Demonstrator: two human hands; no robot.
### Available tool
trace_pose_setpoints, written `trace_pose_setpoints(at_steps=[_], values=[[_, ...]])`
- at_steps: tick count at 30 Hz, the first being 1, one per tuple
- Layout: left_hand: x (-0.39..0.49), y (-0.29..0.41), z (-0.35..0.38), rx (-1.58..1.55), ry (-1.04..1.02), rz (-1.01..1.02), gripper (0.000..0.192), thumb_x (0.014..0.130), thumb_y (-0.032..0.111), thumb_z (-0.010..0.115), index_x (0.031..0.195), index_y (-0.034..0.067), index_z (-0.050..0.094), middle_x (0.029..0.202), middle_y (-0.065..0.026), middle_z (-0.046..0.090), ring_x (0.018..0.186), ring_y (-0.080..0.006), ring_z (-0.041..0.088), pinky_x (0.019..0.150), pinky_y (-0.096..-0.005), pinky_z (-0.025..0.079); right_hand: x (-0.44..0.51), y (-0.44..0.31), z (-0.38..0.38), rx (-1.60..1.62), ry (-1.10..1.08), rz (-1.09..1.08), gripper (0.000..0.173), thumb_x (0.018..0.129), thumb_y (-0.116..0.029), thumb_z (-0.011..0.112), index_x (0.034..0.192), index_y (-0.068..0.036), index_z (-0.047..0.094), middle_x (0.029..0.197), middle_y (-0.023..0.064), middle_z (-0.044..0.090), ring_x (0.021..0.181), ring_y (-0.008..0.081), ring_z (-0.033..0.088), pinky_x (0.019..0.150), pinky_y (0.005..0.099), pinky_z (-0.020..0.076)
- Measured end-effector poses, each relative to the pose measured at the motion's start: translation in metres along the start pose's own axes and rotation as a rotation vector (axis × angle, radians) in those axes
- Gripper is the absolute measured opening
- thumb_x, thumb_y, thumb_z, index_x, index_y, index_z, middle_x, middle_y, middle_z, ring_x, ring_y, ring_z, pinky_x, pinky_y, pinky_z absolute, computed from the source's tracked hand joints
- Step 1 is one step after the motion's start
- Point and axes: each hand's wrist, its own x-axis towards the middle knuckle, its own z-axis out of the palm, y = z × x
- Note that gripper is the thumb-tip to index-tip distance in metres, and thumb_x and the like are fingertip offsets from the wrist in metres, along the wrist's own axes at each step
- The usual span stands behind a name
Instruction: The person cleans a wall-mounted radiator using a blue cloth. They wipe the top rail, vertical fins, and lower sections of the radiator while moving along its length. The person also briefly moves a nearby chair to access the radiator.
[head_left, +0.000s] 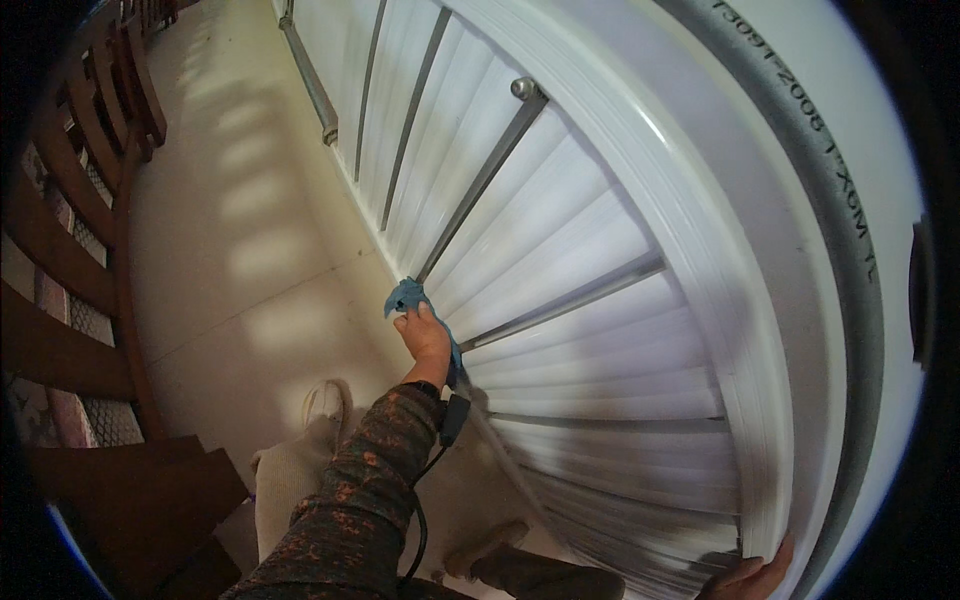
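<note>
My left hand (426, 337), in a dark camouflage-patterned sleeve, grips a crumpled blue cloth (409, 294). The cloth rests at the lower edge of a white ribbed panel (517, 247), near the foot of a grey metal bar (484, 176). A black device (454, 421) with a cable hangs beside my left wrist. At the lower right, my right hand (750, 576) is partly cut off by the picture's rim. Its fingers lie against the white top rail (761, 450) of the panel; their full hold is hidden.
A grey pipe (840, 187) bearing printed writing runs beyond the top rail. Slatted wooden furniture (67, 322) stands along the left. Between lies a pale tiled floor (255, 300) with light patches. My shoe (326, 405) and another shoe (487, 547) are below.
</note>
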Motion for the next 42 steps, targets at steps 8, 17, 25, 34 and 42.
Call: trace_pose_setpoints(at_steps=[8,17,25,34,42], values=[[-0.039,0.000,-0.025,0.136,-0.125,0.138,0.043,0.098,0.029,0.045,0.093,-0.011,0.061,0.096,-0.0331,0.059,0.088,-0.0499,0.056,0.081,-0.0551,0.044,-0.028,0.020,0.007,0.022,-0.194,0.123,0.050,0.102,-0.037,0.036,0.124,0.004,0.056,0.115,0.0213,0.061,0.105,0.0381,0.058,0.092,0.0445,0.0437],[-0.150,0.084,-0.077,-0.405,-0.312,0.029,0.050,0.101,0.036,0.040,0.107,-0.010,0.057,0.106,-0.0295,0.060,0.098,-0.0430,0.055,0.089,-0.0466,0.042,-0.026,0.012,0.010,0.154,-0.173,0.147,0.051,0.098,-0.039,0.040,0.119,0.005,0.056,0.112,0.0227,0.060,0.099,0.0402,0.058,0.086,0.0477,0.0430],[-0.227,0.255,-0.130,-0.482,-0.207,0.892,0.025,0.094,0.015,0.051,0.107,-0.006,0.053,0.102,-0.0269,0.050,0.096,-0.0441,0.047,0.087,-0.0464,0.039,-0.015,0.010,0.004,0.238,-0.199,0.160,0.049,0.093,-0.038,0.047,0.116,0.005,0.055,0.110,0.0218,0.060,0.098,0.0405,0.058,0.084,0.0477,0.0430],[-0.205,0.208,-0.117,-0.102,-0.158,1.009,0.018,0.087,0.010,0.060,0.100,-0.003,0.057,0.107,-0.0283,0.052,0.093,-0.0478,0.053,0.080,-0.0499,0.046,-0.019,0.011,0.008,0.210,-0.192,0.145,0.052,0.095,-0.040,0.044,0.118,0.005,0.055,0.110,0.0223,0.060,0.098,0.0403,0.058,0.083,0.0476,0.0436],[-0.214,0.207,-0.130,-0.170,-0.188,1.059,0.021,0.086,0.023,0.063,0.090,0.003,0.057,0.089,-0.0215,0.055,0.073,-0.0414,0.057,0.063,-0.0512,0.047,-0.012,0.009,0.001,0.206,-0.131,0.107,0.050,0.098,-0.039,0.041,0.116,0.005,0.057,0.109,0.0225,0.061,0.095,0.0390,0.060,0.082,0.0464,0.0448]])
